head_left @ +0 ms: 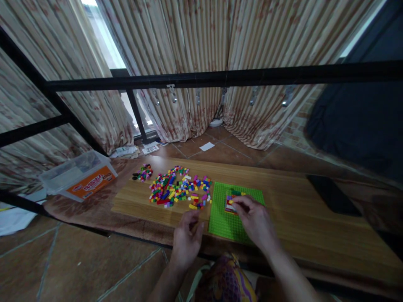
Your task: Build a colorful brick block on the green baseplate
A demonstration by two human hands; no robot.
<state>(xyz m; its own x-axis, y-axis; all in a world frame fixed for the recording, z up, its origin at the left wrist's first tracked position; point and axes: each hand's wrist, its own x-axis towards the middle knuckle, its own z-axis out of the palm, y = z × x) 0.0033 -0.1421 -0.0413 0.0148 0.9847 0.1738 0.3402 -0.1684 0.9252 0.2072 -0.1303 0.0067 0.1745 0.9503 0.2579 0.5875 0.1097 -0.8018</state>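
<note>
My right hand [253, 218] reaches over the green studded baseplate [218, 220], thumb and fingertips pinched on a small yellow toy brick [231, 201]. Right beneath those fingertips is a low build of coloured bricks [228, 208] on the plate, partly covered by the hand. Left of the plate, at the board's front edge, my left hand [188, 237] has its fingers curled with a gap to the thumb, and nothing shows between them. Just beyond it lies a loose spread of many-coloured bricks [176, 189].
The wooden board [292, 209] carries the plate and bricks, with a dark flat slab [333, 195] at its right. A clear plastic box [80, 174] with an orange label stands at the left. A black metal bar [201, 79] crosses in front of the curtains.
</note>
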